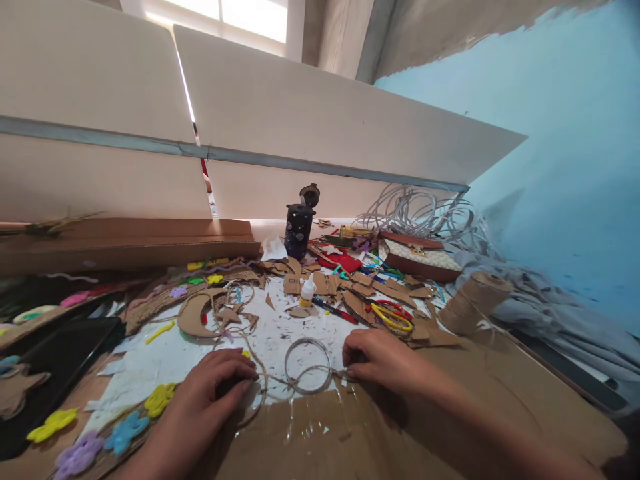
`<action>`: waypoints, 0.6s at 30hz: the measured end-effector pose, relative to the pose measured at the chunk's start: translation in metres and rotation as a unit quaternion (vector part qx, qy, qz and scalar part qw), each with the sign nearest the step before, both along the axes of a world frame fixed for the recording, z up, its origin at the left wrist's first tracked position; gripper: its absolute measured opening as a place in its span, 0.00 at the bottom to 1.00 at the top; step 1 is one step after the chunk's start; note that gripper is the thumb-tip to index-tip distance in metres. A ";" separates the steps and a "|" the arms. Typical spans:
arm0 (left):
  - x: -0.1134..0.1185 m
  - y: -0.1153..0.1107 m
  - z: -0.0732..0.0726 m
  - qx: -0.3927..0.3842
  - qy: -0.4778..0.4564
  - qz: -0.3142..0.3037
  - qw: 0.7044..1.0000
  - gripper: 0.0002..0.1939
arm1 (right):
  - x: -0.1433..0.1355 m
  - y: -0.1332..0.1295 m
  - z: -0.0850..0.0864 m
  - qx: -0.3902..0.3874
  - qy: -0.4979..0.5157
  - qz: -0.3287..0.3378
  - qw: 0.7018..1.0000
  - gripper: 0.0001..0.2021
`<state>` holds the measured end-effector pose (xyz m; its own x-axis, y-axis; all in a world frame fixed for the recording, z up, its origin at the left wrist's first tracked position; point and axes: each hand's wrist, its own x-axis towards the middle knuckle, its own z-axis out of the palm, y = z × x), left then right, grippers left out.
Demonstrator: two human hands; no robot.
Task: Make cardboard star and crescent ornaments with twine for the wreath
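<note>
A thin grey metal ring (pixel 286 363) lies flat on the work surface between my hands. Jute twine (pixel 300 387) crosses it and runs out to both sides. My right hand (pixel 376 360) pinches the twine just right of the ring. On the left, my left hand (pixel 220 387) has its fingers curled in at a loop of the same twine; its exact grip is partly hidden. Beyond that hand the twine leads to a cardboard star (pixel 231 316), next to a cardboard crescent moon (pixel 189 317).
A small white glue bottle (pixel 307 291) stands behind the ring. Yellow-handled scissors (pixel 393 317), cardboard scraps and a dark bottle (pixel 299 233) are farther back. At right stands a twine spool (pixel 475 301); pipe-cleaner flowers (pixel 127 433) lie at left. Brown cardboard (pixel 300 447) covers the front.
</note>
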<state>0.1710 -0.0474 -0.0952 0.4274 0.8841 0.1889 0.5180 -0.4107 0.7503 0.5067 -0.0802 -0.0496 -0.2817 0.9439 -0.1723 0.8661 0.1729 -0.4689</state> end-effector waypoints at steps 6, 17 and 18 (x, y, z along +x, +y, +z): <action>0.000 0.001 0.001 -0.007 0.004 -0.003 1.000 0.10 | -0.001 0.001 -0.002 0.014 -0.004 -0.006 1.000 0.04; 0.004 -0.002 0.005 -0.024 -0.004 -0.005 1.000 0.11 | -0.001 0.014 -0.001 0.042 0.004 -0.034 0.999 0.06; 0.003 -0.001 0.004 -0.022 -0.005 -0.007 1.000 0.11 | -0.002 0.015 -0.001 0.045 0.005 -0.033 0.998 0.06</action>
